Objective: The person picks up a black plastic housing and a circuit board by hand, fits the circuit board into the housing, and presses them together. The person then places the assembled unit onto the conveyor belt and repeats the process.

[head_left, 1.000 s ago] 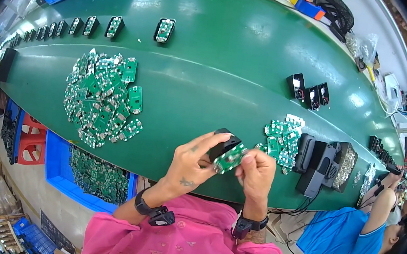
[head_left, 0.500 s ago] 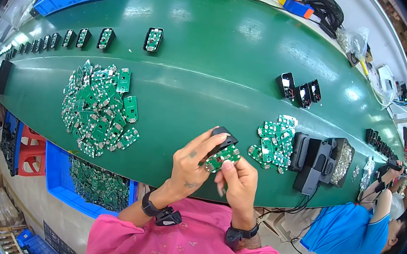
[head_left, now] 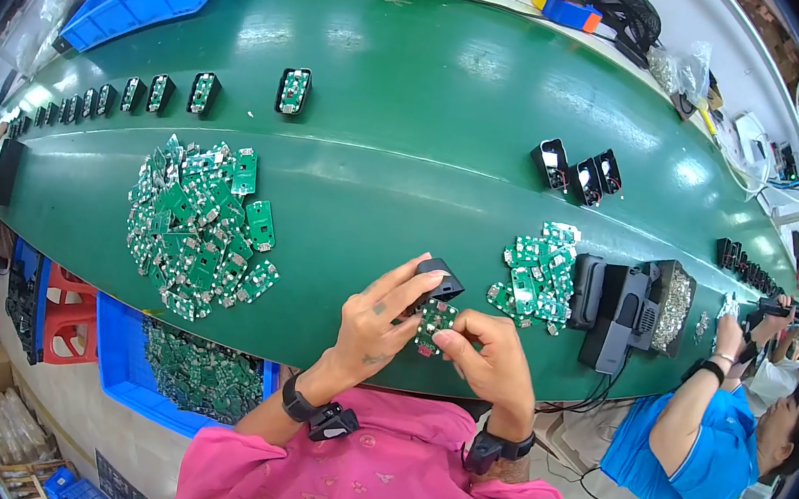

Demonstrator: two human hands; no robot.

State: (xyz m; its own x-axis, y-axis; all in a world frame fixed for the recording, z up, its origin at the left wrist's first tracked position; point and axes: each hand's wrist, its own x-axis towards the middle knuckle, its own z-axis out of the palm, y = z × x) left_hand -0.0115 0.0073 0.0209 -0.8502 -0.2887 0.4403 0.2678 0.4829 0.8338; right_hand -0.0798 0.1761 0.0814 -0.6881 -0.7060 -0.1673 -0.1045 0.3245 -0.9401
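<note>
Near the front edge of the green table, my left hand (head_left: pixel 378 321) is closed round a small black plastic housing (head_left: pixel 445 279). Just below that housing, my right hand (head_left: pixel 491 357) pinches a green circuit board (head_left: pixel 432 327) between thumb and fingers. The board stands close against the housing's near side; whether the two are joined cannot be seen. To the left lies a large heap of green circuit boards (head_left: pixel 195 226), and a smaller pile of boards (head_left: pixel 536 275) is to the right of my hands.
Three open black housings (head_left: pixel 588 180) stand at right, and a row of housings with boards (head_left: pixel 203 94) runs along the left. A dark grey device (head_left: pixel 614 318) sits beside a box of small metal parts (head_left: pixel 673 310). Blue bins (head_left: pixel 117 346) hold boards. Co-workers sit at both ends.
The circuit board has turned from slanting to more upright against the housing. My right hand has shifted slightly right, its wrist turning. The view has shifted a little.
</note>
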